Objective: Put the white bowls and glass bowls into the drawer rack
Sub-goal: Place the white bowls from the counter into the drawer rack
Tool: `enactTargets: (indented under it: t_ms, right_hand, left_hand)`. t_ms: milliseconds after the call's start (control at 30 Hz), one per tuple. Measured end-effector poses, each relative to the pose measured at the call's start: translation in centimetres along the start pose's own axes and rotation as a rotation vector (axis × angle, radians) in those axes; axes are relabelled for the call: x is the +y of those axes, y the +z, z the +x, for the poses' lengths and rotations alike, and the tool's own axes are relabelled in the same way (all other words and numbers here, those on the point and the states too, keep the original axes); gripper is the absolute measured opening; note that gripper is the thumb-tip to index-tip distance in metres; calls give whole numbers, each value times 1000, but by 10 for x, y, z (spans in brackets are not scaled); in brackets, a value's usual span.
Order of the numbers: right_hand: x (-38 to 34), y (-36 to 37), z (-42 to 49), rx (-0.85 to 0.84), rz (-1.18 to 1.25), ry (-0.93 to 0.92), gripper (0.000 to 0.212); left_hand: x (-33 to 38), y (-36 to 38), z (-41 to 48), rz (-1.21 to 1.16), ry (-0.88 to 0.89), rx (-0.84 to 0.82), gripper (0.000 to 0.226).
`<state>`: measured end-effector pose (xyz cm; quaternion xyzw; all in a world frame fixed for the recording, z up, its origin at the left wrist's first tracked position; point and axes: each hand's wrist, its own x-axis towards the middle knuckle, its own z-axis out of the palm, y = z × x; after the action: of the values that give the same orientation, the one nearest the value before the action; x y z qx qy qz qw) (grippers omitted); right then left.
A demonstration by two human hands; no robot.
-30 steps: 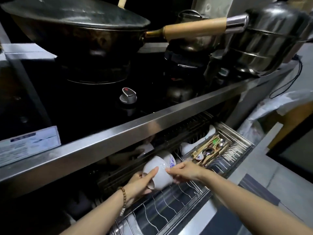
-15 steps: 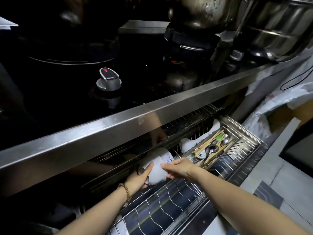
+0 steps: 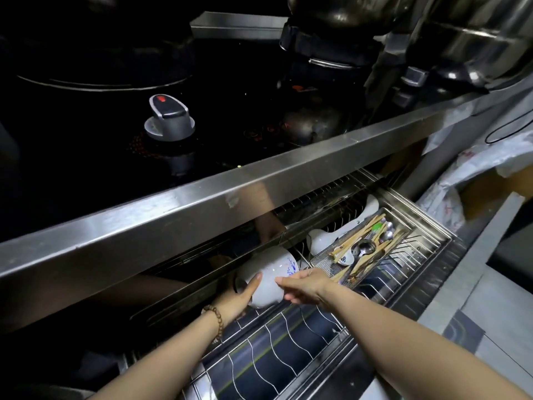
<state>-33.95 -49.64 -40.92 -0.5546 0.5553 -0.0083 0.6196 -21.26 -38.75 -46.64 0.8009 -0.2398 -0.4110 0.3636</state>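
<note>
Fingers [image 3: 255, 282] of the left hand [image 3: 238, 300] curl round the tilted bowl [image 3: 266, 277], right hand [image 3: 310, 287] fingers lying straight against its right side, over the rack [image 3: 274, 352].

The drawer rack [image 3: 288, 353] is pulled out under the steel counter [image 3: 202, 197]. A metal tray [image 3: 321, 262] sits on the right part of the rack, with chopsticks [image 3: 357, 238] and spoons [image 3: 364, 248] lying in it. Just behind the tray, white bowls [image 3: 320, 239] lie tipped in the back row. Up on the counter are a black stove [image 3: 101, 140] with a knob [image 3: 168, 118] and big pots [image 3: 476, 39].
</note>
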Motion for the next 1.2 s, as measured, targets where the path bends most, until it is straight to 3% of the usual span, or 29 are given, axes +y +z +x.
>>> enactTargets:
  t_ms: [200,267,333,467,567,733,900,1200]
  right_hand:
    - [-4,-3,-10,-30,-87,-3,16]
    - [-9,-5,-19,-59,-120,-23,17]
    - [-15,-10,-32,-64,-159,-57,32]
    - [-25,-23,-77,-73,-141,-129,26]
    - [-25,-34,-118,-72,4,-196,24]
    - [-28,-43,-195,-25,84,-374,29]
    - [-55,-35,-270,25,-85,-624,26]
    - [-152,49,-374,32,-308,-1119,43]
  left_hand:
    - [3,-7,-18,-31,58,-19,70]
    - [10,-12,-30,5,67,-46,60]
    - [19,-18,-45,29,87,-51,44]
    - [37,-29,-79,-65,129,-28,47]
    - [50,-39,-106,-125,148,-56,60]
    - [75,-65,-158,-100,305,-86,43]
    - [116,-119,-226,-104,557,-95,31]
    - [158,-277,-346,25,935,224,40]
